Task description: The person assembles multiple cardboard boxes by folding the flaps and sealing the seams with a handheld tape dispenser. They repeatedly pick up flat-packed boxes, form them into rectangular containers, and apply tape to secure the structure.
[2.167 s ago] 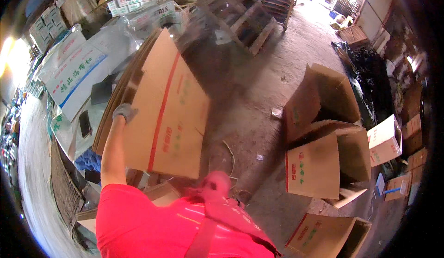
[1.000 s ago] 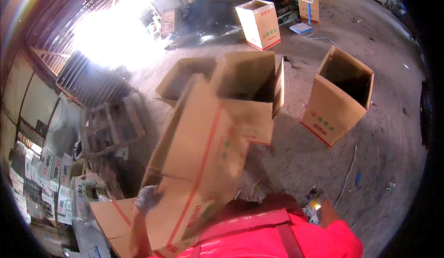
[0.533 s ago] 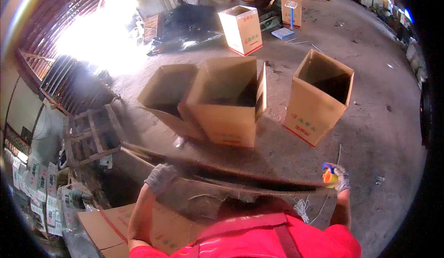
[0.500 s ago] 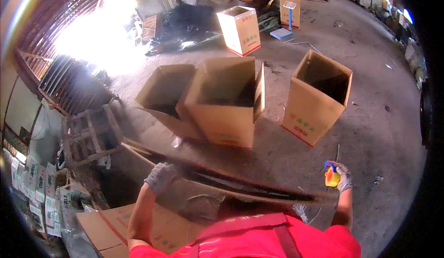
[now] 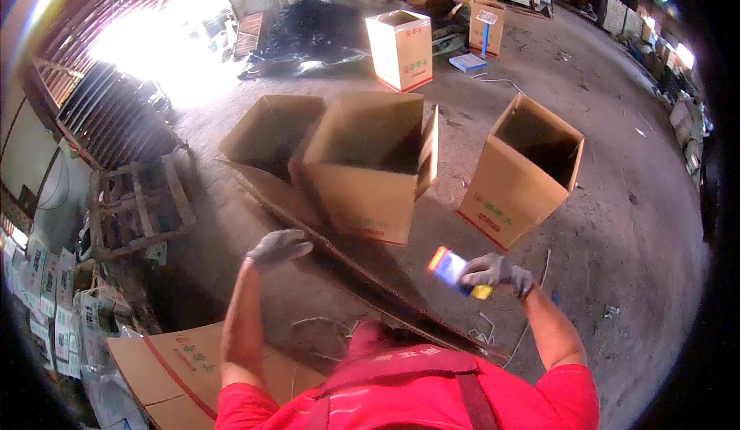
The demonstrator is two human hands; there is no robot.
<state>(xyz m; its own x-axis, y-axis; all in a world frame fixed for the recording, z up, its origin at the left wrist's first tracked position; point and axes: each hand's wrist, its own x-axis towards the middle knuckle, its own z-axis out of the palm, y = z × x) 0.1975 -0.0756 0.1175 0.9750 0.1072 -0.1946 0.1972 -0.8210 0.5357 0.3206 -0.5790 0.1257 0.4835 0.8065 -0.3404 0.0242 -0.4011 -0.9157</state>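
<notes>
1. The right hand [image 5: 499,273], in a grey glove, is closed around a small tool [image 5: 455,269] with an orange end and a yellow end; what kind of tool it is cannot be made out.
2. The left hand [image 5: 277,246], also gloved, has its fingers spread loose and rests at the upper edge of a flattened cardboard sheet [image 5: 362,283]. Whether it grips the edge or only touches it is hard to tell.
3. The sheet shows edge-on as a thin dark line slanting from near the left hand down toward the right. Its lower end is hidden behind the person's red shirt [image 5: 416,391].
4. Three open boxes stand on the concrete floor [image 5: 617,222] beyond the sheet: a tipped left box [image 5: 270,137], a middle box [image 5: 370,168] touching it, and a right box [image 5: 520,172] standing apart. All three tilt, and their insides are in shadow; nothing can be seen in them.
5. A fourth open box [image 5: 401,38] stands further off toward the far edge of the floor, and its inside cannot be seen.
6. A flat carton [image 5: 173,368] lies at the lower left, cut off by the picture's edge.
7. Glare at the upper left washes out everything there.
</notes>
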